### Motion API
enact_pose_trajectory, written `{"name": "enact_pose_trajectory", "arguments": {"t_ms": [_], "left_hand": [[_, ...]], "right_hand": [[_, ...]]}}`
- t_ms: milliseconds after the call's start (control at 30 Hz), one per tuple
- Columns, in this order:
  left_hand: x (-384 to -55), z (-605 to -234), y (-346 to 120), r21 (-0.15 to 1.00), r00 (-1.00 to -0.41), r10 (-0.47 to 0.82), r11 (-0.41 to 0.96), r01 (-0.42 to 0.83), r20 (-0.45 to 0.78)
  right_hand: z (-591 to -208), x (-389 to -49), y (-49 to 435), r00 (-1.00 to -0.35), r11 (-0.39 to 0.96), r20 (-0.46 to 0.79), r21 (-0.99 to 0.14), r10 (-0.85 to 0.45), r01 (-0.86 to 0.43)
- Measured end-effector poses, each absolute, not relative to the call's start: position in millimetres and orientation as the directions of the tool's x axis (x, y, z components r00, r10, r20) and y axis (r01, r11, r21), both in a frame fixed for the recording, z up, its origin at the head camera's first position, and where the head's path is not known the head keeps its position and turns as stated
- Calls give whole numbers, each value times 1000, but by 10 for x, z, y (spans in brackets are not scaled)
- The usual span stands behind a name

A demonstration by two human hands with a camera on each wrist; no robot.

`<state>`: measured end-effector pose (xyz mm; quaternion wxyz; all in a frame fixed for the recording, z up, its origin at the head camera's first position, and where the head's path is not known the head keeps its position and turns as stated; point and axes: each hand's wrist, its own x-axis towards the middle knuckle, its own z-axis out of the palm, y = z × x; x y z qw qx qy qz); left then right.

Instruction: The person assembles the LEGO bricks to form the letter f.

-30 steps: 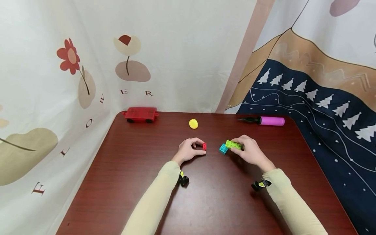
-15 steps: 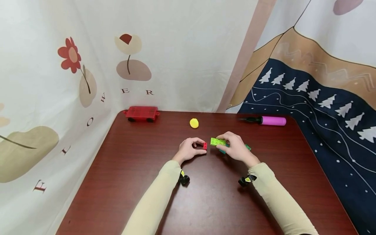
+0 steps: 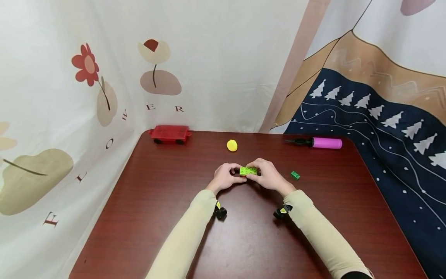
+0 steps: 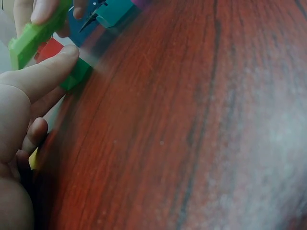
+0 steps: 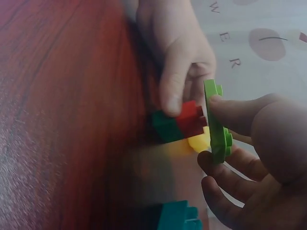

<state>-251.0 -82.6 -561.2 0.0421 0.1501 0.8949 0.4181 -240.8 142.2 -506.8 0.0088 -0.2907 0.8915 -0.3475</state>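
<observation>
"How are the arms posed?"

"The left sleeve point(image 3: 182, 236) slants in from the near left and the right sleeve point(image 3: 320, 230) from the near right, so the left hand point(image 3: 223, 178) and right hand point(image 3: 268, 175) meet around the middle of the table point(image 3: 240, 244)."

"What's in the left one?"

"Thumb and fingers pinch a red brick point(image 5: 191, 118) stacked on a dark green brick point(image 5: 164, 128); the thumb tip lies about where they join."

"And the right?"

"Its thumb is on the near side and a finger on the far side, gripping a lime brick point(image 3: 248, 171) level above the red studs. The other fingers bend loosely. I can't tell whether lime and red touch."

"Anything close by?"

"A teal brick point(image 5: 177, 216) to the right of the stack, and a small green brick point(image 3: 295, 175) to the right of the right hand."
</observation>
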Motion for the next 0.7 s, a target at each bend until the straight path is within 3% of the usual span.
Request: {"name": "enact_pose_trajectory", "arguments": {"t_ms": [700], "left_hand": [[-2494,-5595,-832,768,-951,308,602,218,29]], "right_hand": [[-5064,-2442,1341,-835,624,154,-596,-528,-505]]}}
